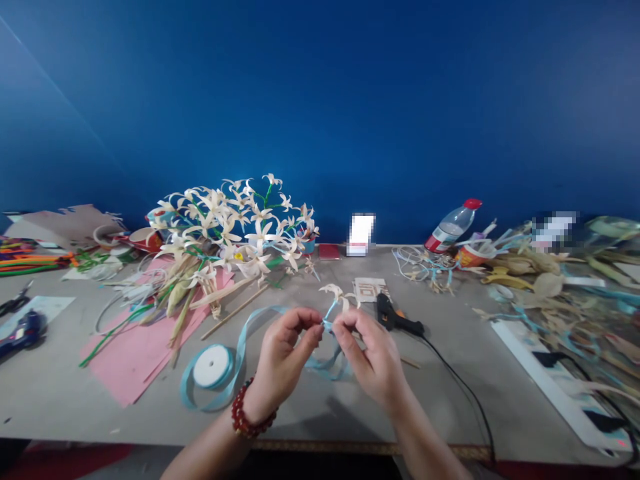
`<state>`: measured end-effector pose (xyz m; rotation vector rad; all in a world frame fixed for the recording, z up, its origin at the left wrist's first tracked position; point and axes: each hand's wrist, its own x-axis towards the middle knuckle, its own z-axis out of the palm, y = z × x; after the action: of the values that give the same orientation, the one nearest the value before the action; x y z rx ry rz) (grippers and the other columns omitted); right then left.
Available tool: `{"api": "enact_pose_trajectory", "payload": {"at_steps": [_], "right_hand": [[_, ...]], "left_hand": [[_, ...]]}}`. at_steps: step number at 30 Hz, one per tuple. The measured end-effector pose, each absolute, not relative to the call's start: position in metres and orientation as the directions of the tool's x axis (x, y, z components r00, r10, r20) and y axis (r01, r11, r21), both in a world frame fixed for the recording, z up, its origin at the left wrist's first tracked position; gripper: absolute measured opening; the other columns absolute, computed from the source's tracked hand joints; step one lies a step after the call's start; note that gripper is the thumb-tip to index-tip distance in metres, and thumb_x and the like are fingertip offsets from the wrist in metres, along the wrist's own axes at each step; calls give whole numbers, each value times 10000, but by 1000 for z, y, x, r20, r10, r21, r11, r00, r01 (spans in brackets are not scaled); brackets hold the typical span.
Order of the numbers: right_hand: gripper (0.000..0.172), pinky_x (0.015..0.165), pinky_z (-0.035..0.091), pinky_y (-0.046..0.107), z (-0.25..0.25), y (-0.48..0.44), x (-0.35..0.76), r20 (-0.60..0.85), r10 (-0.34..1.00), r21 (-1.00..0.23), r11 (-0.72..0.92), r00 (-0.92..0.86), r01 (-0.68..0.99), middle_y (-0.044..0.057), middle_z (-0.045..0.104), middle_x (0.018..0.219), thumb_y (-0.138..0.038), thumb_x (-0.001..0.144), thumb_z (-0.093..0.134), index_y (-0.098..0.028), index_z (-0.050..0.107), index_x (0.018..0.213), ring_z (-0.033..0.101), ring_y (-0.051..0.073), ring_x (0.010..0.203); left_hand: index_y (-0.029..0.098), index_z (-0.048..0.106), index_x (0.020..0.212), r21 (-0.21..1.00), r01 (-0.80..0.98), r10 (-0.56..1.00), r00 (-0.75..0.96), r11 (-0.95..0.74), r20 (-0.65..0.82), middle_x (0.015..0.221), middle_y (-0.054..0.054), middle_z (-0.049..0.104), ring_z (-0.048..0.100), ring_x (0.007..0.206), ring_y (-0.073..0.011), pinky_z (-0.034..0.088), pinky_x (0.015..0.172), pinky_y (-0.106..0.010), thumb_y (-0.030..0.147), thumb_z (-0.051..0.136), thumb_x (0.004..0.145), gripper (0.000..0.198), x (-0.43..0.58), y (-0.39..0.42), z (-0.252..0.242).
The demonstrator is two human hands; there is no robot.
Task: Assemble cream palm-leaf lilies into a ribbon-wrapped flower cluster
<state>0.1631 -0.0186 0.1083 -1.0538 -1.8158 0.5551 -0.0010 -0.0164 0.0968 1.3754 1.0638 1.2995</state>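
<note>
My left hand (291, 347) and my right hand (369, 350) meet over the middle of the table, fingers pinched on light blue ribbon (327, 325). Between the fingertips rises a small cream-coloured artificial flower (334, 291) on a short light blue stem. The fingers partly hide where ribbon and stem meet. A ribbon spool (213, 366) lies left of my left hand, and a loose length loops from it behind that hand. More ribbon hangs below the fingertips. Just beyond my right hand is a black glue gun (397, 316) with a cord trailing right.
Behind on the left stands a bunch of cream artificial flowers (260, 233); pink paper (130, 353) lies before it. A plastic bottle (454, 225) leans at the back right. A white power strip (545, 387) and tangled dried husks (555, 290) occupy the right side.
</note>
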Motion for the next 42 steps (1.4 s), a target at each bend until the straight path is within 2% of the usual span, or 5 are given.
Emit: {"api": "enact_pose_trajectory", "payload": {"at_steps": [9, 21, 35, 39, 42], "right_hand": [[103, 677, 467, 255, 107, -17, 161, 523, 835, -716, 540, -172, 442, 7, 630, 782, -237, 967, 505, -222, 552, 877, 607, 155, 714], [72, 703, 455, 278, 108, -20, 164, 474, 860, -730, 504, -190, 461, 14, 638, 817, -237, 951, 534, -223, 563, 887, 609, 163, 739], [57, 660, 494, 250, 102, -19, 156, 548, 836, -768, 515, -27, 381, 0, 663, 764, -215, 898, 614, -219, 622, 842, 636, 154, 689], [44, 626, 506, 250, 99, -19, 156, 549, 836, -762, 496, 9, 416, 3, 676, 733, -237, 883, 630, -217, 646, 847, 644, 161, 648], [51, 586, 510, 249, 100, -18, 156, 549, 835, -760, 481, 36, 436, 3, 683, 698, -254, 869, 639, -211, 658, 848, 645, 166, 611]], "left_hand": [[179, 638, 924, 980, -7, 975, 102, -197, 197, 819, -36, 625, 571, 746, -161, 486, 683, -263, 292, 622, 899, 117, 0, -18, 95], [184, 619, 908, 976, 9, 970, 115, -217, 215, 833, -35, 617, 568, 768, -158, 465, 689, -259, 264, 611, 908, 80, -1, -21, 96], [184, 622, 923, 968, -11, 961, 117, -252, 252, 830, -24, 632, 585, 760, -148, 479, 689, -256, 251, 631, 905, 70, 1, -21, 95], [209, 602, 1083, 917, 85, 921, 56, -389, 386, 898, -30, 642, 614, 827, -163, 510, 760, -293, 180, 618, 906, 180, 0, -22, 93], [211, 605, 1134, 760, 272, 797, 43, -590, 603, 988, -57, 644, 618, 933, -188, 506, 852, -337, 92, 613, 880, 281, -1, -22, 96]]}}
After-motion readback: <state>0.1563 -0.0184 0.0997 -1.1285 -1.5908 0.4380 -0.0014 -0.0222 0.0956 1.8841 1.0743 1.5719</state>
